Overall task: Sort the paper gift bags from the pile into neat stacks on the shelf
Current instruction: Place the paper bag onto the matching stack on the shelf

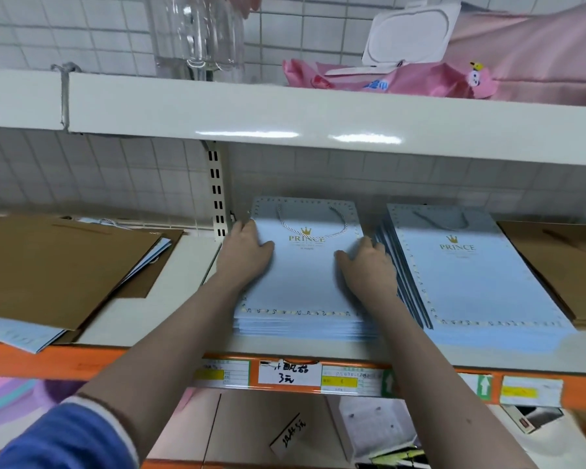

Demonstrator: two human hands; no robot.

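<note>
Flat stack of light blue paper gift bags with gold crown and "PRINCE" print [301,282] lies in middle of white shelf [170,309], white rope handle on top. Second stack of same light blue bags [467,272] just beside it on right, fanned, edges uneven. Brown paper bags [55,265] on left, blue bags poking out beneath. More brown bags [565,262] far right.

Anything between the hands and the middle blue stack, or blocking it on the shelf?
Nothing visible. The left hand and right hand already rest on the middle blue stack, one at each side edge. It lies flat on the shelf, beside the right blue stack.
</note>
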